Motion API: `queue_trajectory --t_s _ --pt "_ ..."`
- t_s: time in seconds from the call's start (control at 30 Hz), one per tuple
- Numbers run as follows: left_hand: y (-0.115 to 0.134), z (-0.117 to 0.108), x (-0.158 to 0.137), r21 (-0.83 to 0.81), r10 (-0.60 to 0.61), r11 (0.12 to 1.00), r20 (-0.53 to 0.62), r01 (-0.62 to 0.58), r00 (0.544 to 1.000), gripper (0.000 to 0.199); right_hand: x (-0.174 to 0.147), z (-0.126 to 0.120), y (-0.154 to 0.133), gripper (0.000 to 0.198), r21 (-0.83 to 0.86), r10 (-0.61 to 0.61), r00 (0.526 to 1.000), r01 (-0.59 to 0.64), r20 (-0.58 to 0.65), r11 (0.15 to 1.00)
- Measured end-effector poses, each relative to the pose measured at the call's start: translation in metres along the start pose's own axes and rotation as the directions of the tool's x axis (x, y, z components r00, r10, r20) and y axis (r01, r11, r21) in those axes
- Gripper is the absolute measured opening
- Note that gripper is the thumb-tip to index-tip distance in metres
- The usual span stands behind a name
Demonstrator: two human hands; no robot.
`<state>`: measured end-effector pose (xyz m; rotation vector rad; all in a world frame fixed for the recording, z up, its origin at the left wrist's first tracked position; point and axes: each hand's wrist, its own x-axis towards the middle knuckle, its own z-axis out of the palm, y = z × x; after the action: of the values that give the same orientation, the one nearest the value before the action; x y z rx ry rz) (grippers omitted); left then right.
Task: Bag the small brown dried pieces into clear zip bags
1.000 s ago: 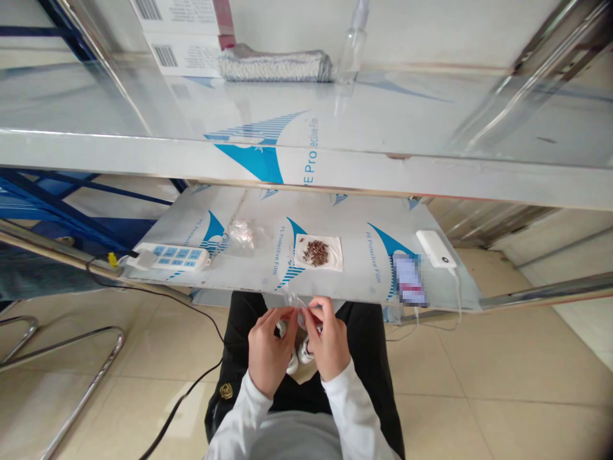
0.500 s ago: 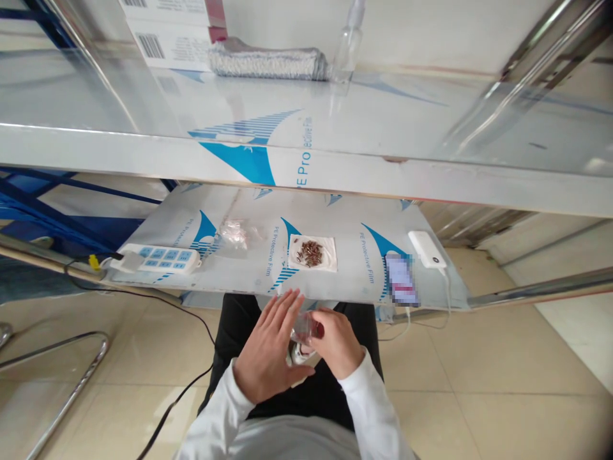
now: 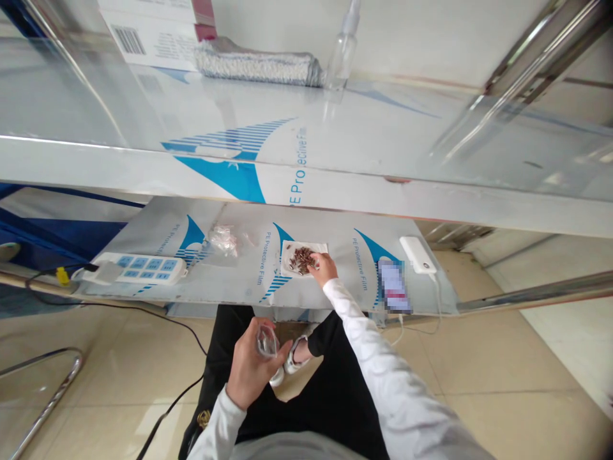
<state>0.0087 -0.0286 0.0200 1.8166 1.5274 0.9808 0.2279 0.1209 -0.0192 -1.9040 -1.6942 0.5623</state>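
Above my lap, my left hand (image 3: 249, 365) is curled around a small clear plastic cup (image 3: 267, 341), its mouth tilted toward me. My right hand (image 3: 325, 269) reaches onto the lower shelf, with its fingertips pinched together at the right side of a pile of small, shiny brown pieces (image 3: 301, 260). Whatever sits between those fingertips is too small to make out. The pile lies on a white square sheet (image 3: 286, 252), whose right edge is partly covered by my hand.
On the lower shelf (image 3: 239, 281) are a crumpled clear plastic bag (image 3: 224, 241), a power strip (image 3: 143, 267), a phone (image 3: 394, 287) and a white power bank (image 3: 418, 254) with a cable. The upper shelf (image 3: 345, 147) overhangs, holding a rolled grey towel (image 3: 258, 66), a spray bottle (image 3: 342, 54) and boxes (image 3: 153, 32).
My right hand has left the clear cup and moved forward to the brown pile. The cup is now in my left hand, a little further left. The view has shifted slightly.
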Motion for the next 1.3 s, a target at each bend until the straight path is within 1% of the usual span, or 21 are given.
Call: queue_trajectory --t_s 0.03,0.1,0.2,0.27,0.37,0.47,0.53,0.57,0.63,0.7,0.73,0.77,0.8,0.87,0.9,0.97,1.03,1.1,1.2,1.3 --pt "0.001 0.0 -0.003 -0.016 0.0 1.0 -0.007 0.0 1.0 0.033 0.013 0.009 0.004 0.028 -0.022 -0.004 1.0 0.005 0.02 1.0" --pt "0.002 0.0 -0.008 -0.047 -0.01 0.999 -0.013 0.009 1.0 0.034 0.029 0.023 0.009 0.026 -0.06 -0.012 0.998 0.015 0.063 0.998" --pt "0.003 0.002 -0.01 -0.071 -0.025 0.997 -0.027 0.023 0.999 0.03 0.041 0.035 0.011 0.025 -0.091 -0.011 0.993 0.022 0.116 0.996" --pt "0.001 0.003 -0.007 -0.076 -0.022 0.997 -0.019 0.021 1.0 0.027 0.046 0.038 0.012 0.029 -0.09 -0.007 0.991 0.019 0.133 0.996" --pt "-0.003 0.006 0.001 -0.066 -0.025 0.998 -0.017 0.024 1.0 0.025 0.052 0.036 0.012 0.029 -0.056 0.003 0.992 0.005 0.129 0.998" --pt "-0.008 0.013 0.015 -0.054 -0.049 0.997 -0.026 0.048 0.998 0.023 0.055 0.029 0.007 0.02 0.017 0.006 0.996 -0.007 0.094 1.0" --pt "-0.011 0.018 0.026 -0.047 -0.069 0.997 -0.031 0.068 0.997 0.024 0.052 0.02 -0.001 0.014 0.091 -0.001 0.998 -0.004 0.058 0.996" --pt "-0.012 0.021 0.033 -0.042 -0.075 0.996 -0.039 0.073 0.996 0.025 0.048 0.013 -0.007 0.015 0.133 -0.008 0.999 0.003 0.04 0.991" --pt "-0.01 0.026 0.046 -0.038 -0.065 0.997 -0.055 0.063 0.996 0.026 0.033 -0.004 -0.022 0.019 0.211 -0.032 0.999 0.028 0.015 0.977" --pt "-0.003 0.029 0.06 -0.046 -0.031 0.999 -0.056 0.028 0.998 0.027 0.011 -0.028 -0.04 0.025 0.318 -0.068 0.997 0.055 0.028 0.946" --pt "0.002 0.029 0.067 -0.054 -0.012 0.999 -0.059 0.009 0.998 0.027 -0.002 -0.041 -0.05 0.028 0.387 -0.093 0.994 0.065 0.056 0.92" --pt "0.008 0.029 0.072 -0.063 0.003 0.998 -0.059 -0.006 0.998 0.027 -0.014 -0.054 -0.058 0.03 0.519 -0.119 0.987 0.047 0.107 0.853" --pt "0.015 0.028 0.076 -0.077 0.017 0.997 -0.056 -0.021 0.998 0.027 -0.026 -0.067 -0.067 0.03 0.614 -0.15 0.974 0.013 0.172 0.789" --pt "0.029 0.026 0.081 -0.11 0.045 0.993 -0.061 -0.051 0.997 0.028 -0.044 -0.089 -0.08 0.028 0.701 -0.205 0.935 -0.061 0.289 0.711" --pt "0.035 0.025 0.082 -0.124 0.058 0.99 -0.065 -0.066 0.996 0.029 -0.049 -0.098 -0.085 0.026 0.706 -0.224 0.914 -0.088 0.338 0.703" --pt "0.047 0.023 0.081 -0.138 0.079 0.987 -0.068 -0.088 0.995 0.029 -0.055 -0.109 -0.091 0.024 0.687 -0.245 0.882 -0.115 0.403 0.718" --pt "0.055 0.021 0.077 -0.136 0.09 0.986 -0.069 -0.099 0.994 0.029 -0.056 -0.114 -0.094 0.024 0.645 -0.255 0.856 -0.114 0.45 0.755" --pt "0.06 0.02 0.073 -0.128 0.092 0.987 -0.071 -0.1 0.993 0.027 -0.055 -0.117 -0.098 0.022 0.585 -0.262 0.835 -0.085 0.483 0.807" --pt "0.064 0.017 0.068 -0.134 0.093 0.986 -0.064 -0.1 0.994 0.027 -0.059 -0.121 -0.109 0.015 0.481 -0.297 0.827 0.037 0.478 0.876" --pt "0.065 0.014 0.064 -0.149 0.097 0.983 -0.062 -0.105 0.993 0.03 -0.068 -0.123 -0.124 0.014 0.339 -0.365 0.824 0.227 0.432 0.913"
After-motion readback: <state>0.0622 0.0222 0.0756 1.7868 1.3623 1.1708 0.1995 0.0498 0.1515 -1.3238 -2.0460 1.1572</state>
